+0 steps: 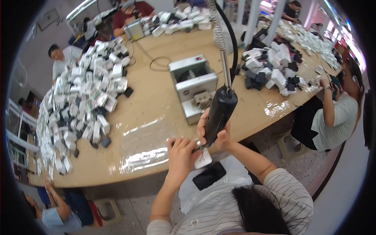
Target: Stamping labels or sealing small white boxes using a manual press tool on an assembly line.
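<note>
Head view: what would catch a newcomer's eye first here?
Probably the black handheld tool gripped in the right hand near the center, with a metal spring running up from its top. Next, the big heap of white casings covering the table's left side. Then the boxy metal device on the table, just left of the tool.

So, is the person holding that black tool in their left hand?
No, the right hand grips the black tool, while the left hand is at the white piece.
</note>
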Demonstrator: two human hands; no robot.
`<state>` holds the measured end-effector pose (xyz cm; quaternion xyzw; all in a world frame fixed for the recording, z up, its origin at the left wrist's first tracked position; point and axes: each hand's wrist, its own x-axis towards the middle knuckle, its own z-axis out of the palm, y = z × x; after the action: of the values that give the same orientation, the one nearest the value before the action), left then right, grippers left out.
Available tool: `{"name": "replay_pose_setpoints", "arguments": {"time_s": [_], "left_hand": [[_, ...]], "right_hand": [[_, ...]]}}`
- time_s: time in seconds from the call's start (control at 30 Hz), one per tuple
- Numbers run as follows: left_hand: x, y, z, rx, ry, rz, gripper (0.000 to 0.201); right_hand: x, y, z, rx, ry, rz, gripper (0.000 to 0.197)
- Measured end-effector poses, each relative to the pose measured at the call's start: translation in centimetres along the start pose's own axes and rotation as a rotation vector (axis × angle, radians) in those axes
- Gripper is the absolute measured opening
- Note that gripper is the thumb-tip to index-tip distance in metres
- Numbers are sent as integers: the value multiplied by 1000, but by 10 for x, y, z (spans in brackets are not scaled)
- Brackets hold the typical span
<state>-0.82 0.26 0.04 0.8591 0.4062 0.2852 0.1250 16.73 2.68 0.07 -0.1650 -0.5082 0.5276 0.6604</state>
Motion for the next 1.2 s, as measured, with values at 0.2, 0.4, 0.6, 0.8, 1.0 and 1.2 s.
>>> {"name": "replay_pose_setpoints", "arguments": {"time_s": [0.2,0.4,0.6,0.8,1.0,1.2], "left_hand": [[5,-41,-78,104,-42,-59,23],[56,-119,-183,754,482,-86,31],[44,-52,-136,265,445,-135,47],[12,13,-59,-185,151,-135,46],[8,45,-27,-506,-2,-35,47],[40,68,-8,-495,223,129,71]], "right_hand": [[-2,-16,-27,-199,148,20,82],[47,-41,-82,-978,332,-470,25],[144,-106,-296,-2353,437,-335,16],[166,-122,-326,-2719,154,301,21],[151,-163,-241,-2090,172,-277,17],[82,-210,-80,-1524,-181,-195,22]]}}
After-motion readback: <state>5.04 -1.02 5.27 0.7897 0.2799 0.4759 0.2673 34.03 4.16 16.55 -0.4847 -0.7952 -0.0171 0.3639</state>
